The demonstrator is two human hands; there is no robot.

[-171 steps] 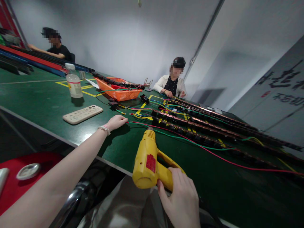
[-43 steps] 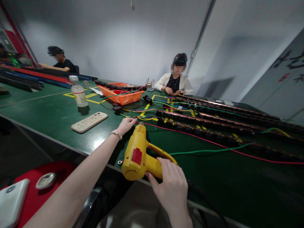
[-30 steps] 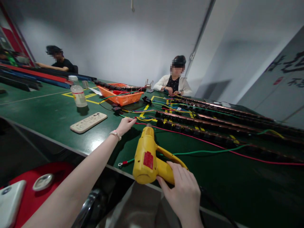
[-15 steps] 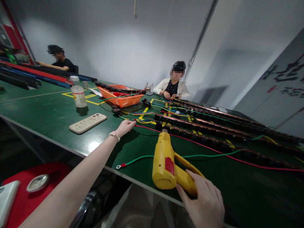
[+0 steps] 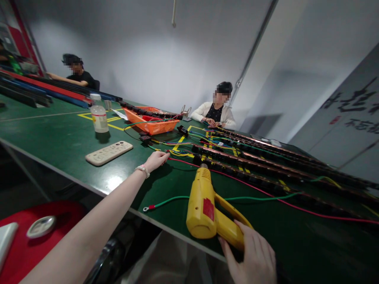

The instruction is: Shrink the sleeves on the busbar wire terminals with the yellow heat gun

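My left hand (image 5: 156, 160) is closed around the end of a red wire (image 5: 183, 162), beside a bundle of coloured wires. My right hand (image 5: 251, 250) grips the handle of a yellow heat gun (image 5: 201, 205), whose nozzle points away from me toward the long black and copper bars (image 5: 254, 157). Under the heat gun runs a green wire (image 5: 171, 199) with a ring terminal (image 5: 146, 209) on its near end, close to the table edge.
On the green table (image 5: 68, 157) are a phone (image 5: 109, 153), a bottle (image 5: 100, 116) and an orange basket (image 5: 154, 125). A person (image 5: 216, 110) sits across the table, another (image 5: 78, 75) at far left. A red stool (image 5: 59, 221) stands at lower left.
The view has shifted slightly. The heat gun in my right hand appears a little lower and further left. My left hand keeps nearly the same place by the wires.
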